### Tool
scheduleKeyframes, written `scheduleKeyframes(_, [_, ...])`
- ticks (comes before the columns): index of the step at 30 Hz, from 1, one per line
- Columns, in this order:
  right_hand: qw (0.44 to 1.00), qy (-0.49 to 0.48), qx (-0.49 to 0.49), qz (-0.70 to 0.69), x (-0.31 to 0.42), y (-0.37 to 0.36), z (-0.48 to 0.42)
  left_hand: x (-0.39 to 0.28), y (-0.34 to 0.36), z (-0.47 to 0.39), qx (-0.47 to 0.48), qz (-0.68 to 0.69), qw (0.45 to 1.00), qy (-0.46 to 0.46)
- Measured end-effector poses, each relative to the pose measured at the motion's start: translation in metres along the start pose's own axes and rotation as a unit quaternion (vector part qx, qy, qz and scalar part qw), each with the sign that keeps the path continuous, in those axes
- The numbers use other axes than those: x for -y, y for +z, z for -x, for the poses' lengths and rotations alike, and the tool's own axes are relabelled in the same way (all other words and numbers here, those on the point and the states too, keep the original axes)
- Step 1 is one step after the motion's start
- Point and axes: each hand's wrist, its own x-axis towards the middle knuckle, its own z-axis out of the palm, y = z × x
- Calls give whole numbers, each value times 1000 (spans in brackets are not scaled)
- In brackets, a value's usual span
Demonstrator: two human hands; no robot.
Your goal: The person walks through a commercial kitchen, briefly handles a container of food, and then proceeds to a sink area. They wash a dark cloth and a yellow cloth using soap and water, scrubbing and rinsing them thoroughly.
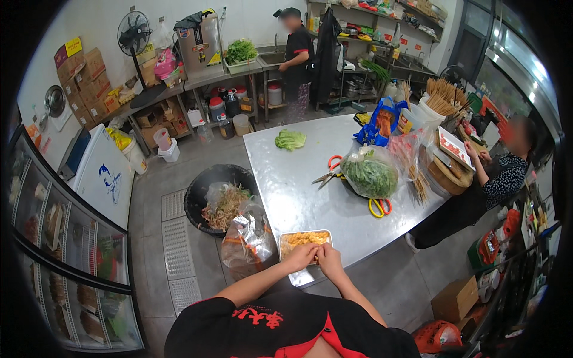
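A white rectangular tray (281, 247) of orange-yellow food pieces (306, 238) lies at the near corner of the steel table. Over its near edge my left hand (302, 257) and my right hand (329, 258) meet, fingertips pinched together around something small and brownish that I cannot make out. Beyond them on the table are a leafy lettuce piece (290, 140), scissors with red handles (331, 170), a second pair with yellow and red handles (380, 207) and a clear bag of green leaves (369, 173).
A black bin (193, 210) of scraps and a clear plastic bag (248, 244) stand left of the steel table (295, 188). At its right end are a round chopping block (452, 174), buckets of skewers (436, 105) and a person (506, 179) holding a tray. Another person stands by the sink.
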Motion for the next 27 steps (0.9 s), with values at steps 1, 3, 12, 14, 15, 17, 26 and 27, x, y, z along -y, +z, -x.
scheduleKeyframes(1, [1000, 7, -7, -10, 2, 0, 0, -1, 0, 0, -6, 14, 1000, -19])
scheduleKeyframes(3, [999, -15, -41, -5, 2, 1, 0, 0, 1, -3, -7, -37, 998, 49])
scheduleKeyframes(12, [856, 152, 71, -489, -38, -2, -10, 36, 3, -18, 34, 270, 962, 28])
scheduleKeyframes(14, [783, 162, 73, -596, -44, -8, -8, 19, -9, -11, -5, 315, 948, 52])
scheduleKeyframes(15, [794, 146, 53, -588, -30, -12, -8, 27, -14, -11, -56, 359, 927, -93])
scheduleKeyframes(17, [838, 165, 34, -519, -45, -23, -5, 33, -24, -8, -109, 288, 948, -79])
scheduleKeyframes(26, [989, 146, -8, -6, -106, -11, -22, 46, -54, 4, -95, 385, 909, -129])
scheduleKeyframes(27, [990, 141, 28, 13, -101, -8, -25, 44, -56, 7, -90, 393, 905, -139])
